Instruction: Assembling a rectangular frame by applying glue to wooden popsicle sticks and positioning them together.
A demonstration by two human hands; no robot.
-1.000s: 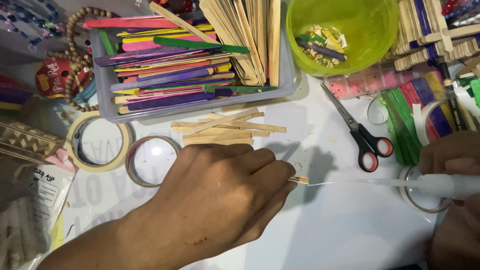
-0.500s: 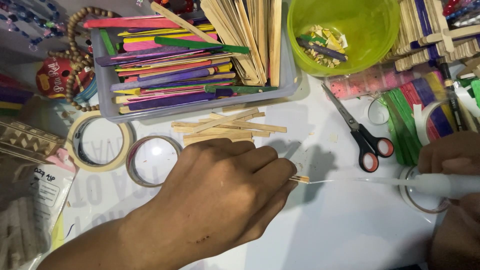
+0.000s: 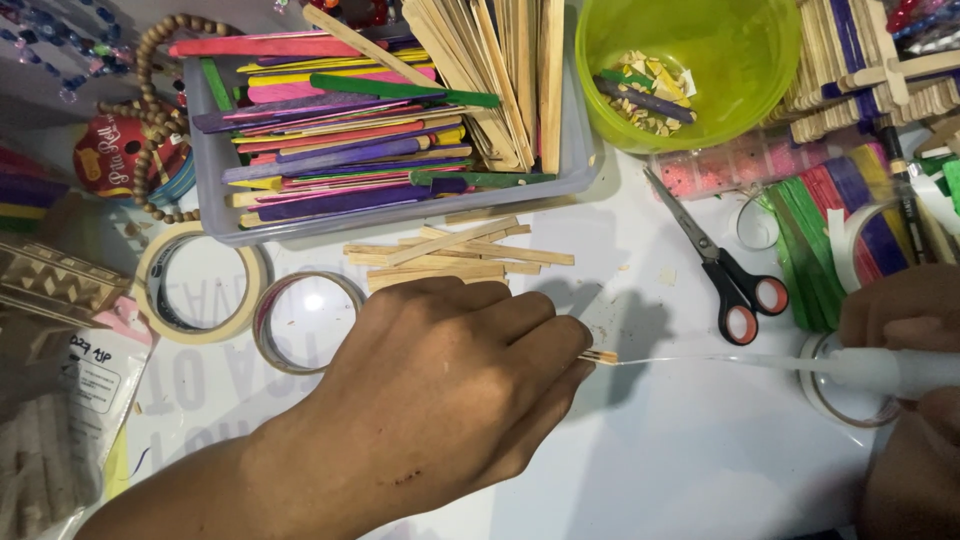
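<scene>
Head view, looking down on a white craft table (image 3: pixel 700 470): the left hand (image 3: pixel 440 390) lies knuckles up at centre, its fingertips pinched on a small wooden stick piece (image 3: pixel 600 357); only the piece's end shows past the fingers. The right hand (image 3: pixel 905 400), cut off by the frame's right and bottom edges, is closed around a white applicator (image 3: pixel 880 368). Its long, thin clear nozzle (image 3: pixel 700 361) reaches left, and the tip meets the stick piece. What the applicator holds cannot be made out; it is probably glue.

Behind the left hand, a loose stack of plain sticks (image 3: pixel 455 255) lies on the table, partly hidden by the knuckles. A grey tub (image 3: pixel 580 165) above them holds coloured craft sticks on its left side and plain wooden ones on its right. A lime-green bowl (image 3: pixel 740 60), cut by the top edge, holds small stick offcuts and a purple piece. Scissors (image 3: pixel 725 270) with black-and-red handles lie shut between the bowl and the right hand. Beneath the applicator sits a tape roll (image 3: pixel 830 395), half covered by the right hand.

Two more tape rolls (image 3: pixel 200 285) lie left of the forearm, one cream, one clear. Wooden beads (image 3: pixel 150 120) loop beside the tub. At right, green and purple sticks (image 3: pixel 810 240) and a built stick frame (image 3: pixel 860 70) run out of frame.
</scene>
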